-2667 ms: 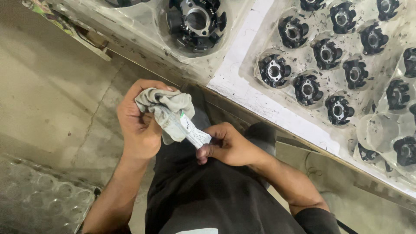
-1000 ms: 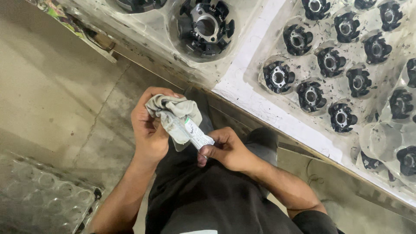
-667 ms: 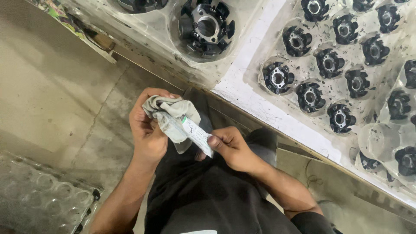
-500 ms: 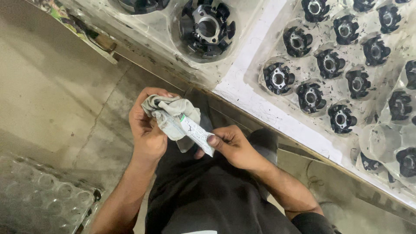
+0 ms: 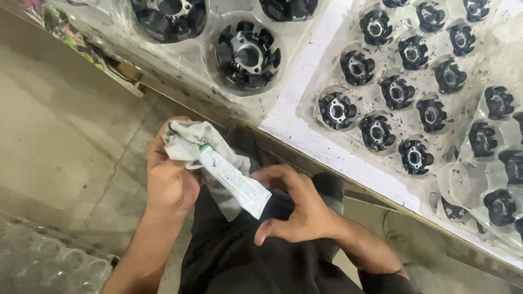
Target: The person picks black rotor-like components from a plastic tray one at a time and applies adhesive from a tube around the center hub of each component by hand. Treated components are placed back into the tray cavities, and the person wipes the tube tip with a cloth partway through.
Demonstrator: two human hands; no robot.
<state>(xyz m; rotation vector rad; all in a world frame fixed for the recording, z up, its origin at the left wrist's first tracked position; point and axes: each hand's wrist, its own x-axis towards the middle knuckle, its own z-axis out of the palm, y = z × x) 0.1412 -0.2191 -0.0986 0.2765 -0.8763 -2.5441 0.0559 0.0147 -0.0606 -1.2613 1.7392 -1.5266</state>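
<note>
Seen from the head camera, at lower centre of the frame, the left hand is gripping a grey rag and a white tube, while the right hand is hovering with curled fingers, holding nothing, just beside the tube's flat end; trays of black parts are filling the upper right.

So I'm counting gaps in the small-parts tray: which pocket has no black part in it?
The empty pocket on the tray's near edge, right of the nearest small black part; it shows only clear plastic.

Single head view; looks steeply down, close over hands; bench edge above.
</note>
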